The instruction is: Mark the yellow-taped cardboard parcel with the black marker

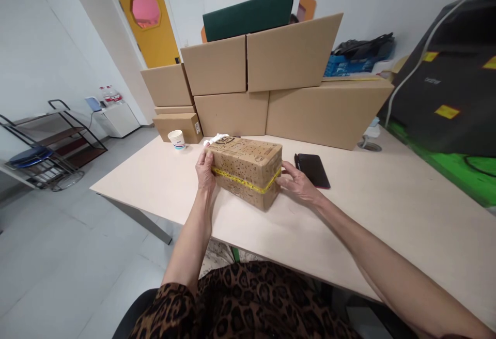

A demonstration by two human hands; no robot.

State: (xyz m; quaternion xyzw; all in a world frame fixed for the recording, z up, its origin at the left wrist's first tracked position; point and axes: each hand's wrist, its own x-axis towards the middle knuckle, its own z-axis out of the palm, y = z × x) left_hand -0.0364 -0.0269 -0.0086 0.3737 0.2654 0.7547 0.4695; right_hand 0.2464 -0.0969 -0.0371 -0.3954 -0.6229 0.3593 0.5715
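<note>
A speckled brown cardboard box (242,166) with dark printing on its top is between my hands at the table's front. Round its middle runs a yellow band (240,180). My left hand (206,169) grips the box's left end, thumb on the near side. At the right end, the fingers of my right hand (297,181) are closed against the box beside the yellow band; some fingertips are hidden behind its edge. Whether the underside fully touches the table I cannot tell. Something white and crumpled (216,139) lies just behind the box.
On the pale table (151,176) stand a paper cup (177,140) to the left and a black notebook with a pen (313,170) to the right. Stacked large cartons (310,114) line the back. A black printed case (445,80) stands at far right.
</note>
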